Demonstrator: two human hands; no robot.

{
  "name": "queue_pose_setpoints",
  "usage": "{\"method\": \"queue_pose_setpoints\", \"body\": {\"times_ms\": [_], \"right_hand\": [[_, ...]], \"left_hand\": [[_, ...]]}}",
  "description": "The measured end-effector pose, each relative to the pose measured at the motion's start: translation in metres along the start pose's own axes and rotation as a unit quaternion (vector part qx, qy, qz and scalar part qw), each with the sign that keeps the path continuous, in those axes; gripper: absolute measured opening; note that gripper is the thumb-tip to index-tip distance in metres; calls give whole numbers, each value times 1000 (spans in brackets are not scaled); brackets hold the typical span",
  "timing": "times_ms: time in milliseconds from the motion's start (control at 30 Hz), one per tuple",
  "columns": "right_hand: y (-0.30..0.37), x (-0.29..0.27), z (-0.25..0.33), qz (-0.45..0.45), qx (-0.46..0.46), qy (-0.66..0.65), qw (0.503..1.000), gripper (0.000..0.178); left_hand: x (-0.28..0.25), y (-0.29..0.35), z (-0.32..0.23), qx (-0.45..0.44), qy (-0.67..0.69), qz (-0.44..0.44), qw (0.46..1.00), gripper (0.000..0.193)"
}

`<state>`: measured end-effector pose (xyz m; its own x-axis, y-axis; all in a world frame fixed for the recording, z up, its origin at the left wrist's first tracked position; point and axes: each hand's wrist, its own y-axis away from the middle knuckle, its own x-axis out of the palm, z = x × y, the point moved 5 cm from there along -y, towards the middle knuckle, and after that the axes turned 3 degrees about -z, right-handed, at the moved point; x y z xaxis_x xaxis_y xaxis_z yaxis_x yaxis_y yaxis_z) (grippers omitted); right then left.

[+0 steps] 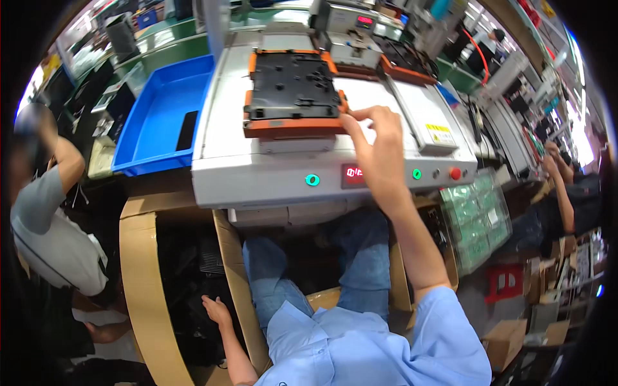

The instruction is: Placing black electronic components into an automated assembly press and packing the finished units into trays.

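A black plastic panel [293,87] lies flat in an orange fixture [290,128] on top of a white machine [257,166]. My right hand [380,138] reaches up to the fixture's near right corner, thumb and forefinger closed at its orange edge; the exact contact is small and partly hidden. Down at the lower left, my left hand [217,311] is over an open cardboard box [138,276], its fingers stretched out and holding nothing I can see. Dark black parts [193,283] fill that box, hard to tell apart.
A blue tray [161,109] with one flat black piece [187,130] stands left of the machine. The machine's front carries green buttons [312,180] and a red knob [455,174]. Green boards in clear trays [476,219] are at right. Other people [55,219] work on both sides.
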<state>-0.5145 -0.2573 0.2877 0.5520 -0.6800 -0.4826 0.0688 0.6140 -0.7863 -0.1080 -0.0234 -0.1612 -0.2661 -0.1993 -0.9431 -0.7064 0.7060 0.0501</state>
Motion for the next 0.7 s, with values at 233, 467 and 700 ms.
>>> {"method": "queue_pose_setpoints", "body": {"times_ms": [233, 467, 700], "right_hand": [[0, 20, -3, -58, -1, -54, 997, 10], [17, 10, 0, -77, -64, -44, 994, 30], [112, 13, 33, 25, -114, -24, 993, 36]], "left_hand": [[-18, -10, 3, 67, 81, -72, 992, 38], [-65, -13, -5, -24, 65, -23, 997, 40], [-123, -5, 41, -96, 377, -20, 921, 44]]}}
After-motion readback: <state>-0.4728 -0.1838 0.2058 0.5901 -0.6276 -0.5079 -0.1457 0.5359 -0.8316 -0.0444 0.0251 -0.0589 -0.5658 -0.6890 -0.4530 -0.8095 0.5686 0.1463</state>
